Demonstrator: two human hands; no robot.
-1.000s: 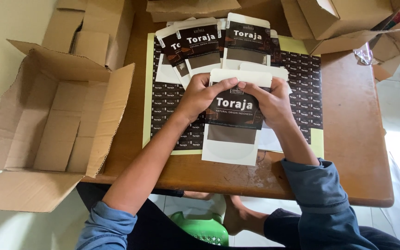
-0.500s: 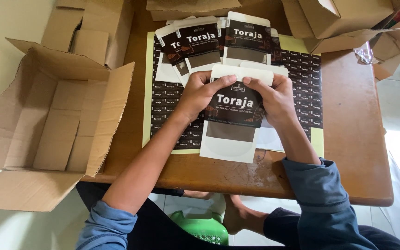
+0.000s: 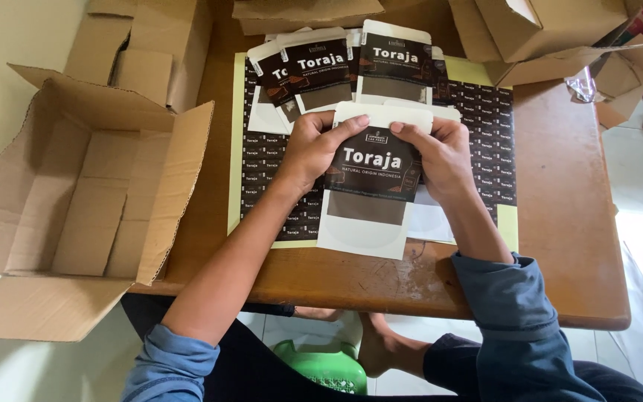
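Both hands hold one flat pouch (image 3: pixel 370 195), white with a dark printed panel and a clear window below it. My left hand (image 3: pixel 315 147) grips its upper left edge, thumb lying across the white top flap. My right hand (image 3: pixel 440 154) grips the upper right edge, fingertips on the same flap. The pouch hangs over a yellow-edged sheet of dark labels (image 3: pixel 262 160) on the wooden table (image 3: pixel 560 223). Several similar pouches (image 3: pixel 392 63) lie fanned out just beyond my hands.
A large open cardboard box (image 3: pixel 76 216) stands at the left of the table. More cardboard boxes (image 3: pixel 537 30) crowd the far right corner and back edge. A green plastic stool (image 3: pixel 329 365) and my bare feet show under the table.
The pouch has been drawn slightly toward me and my thumbs have moved up onto its white top flap.
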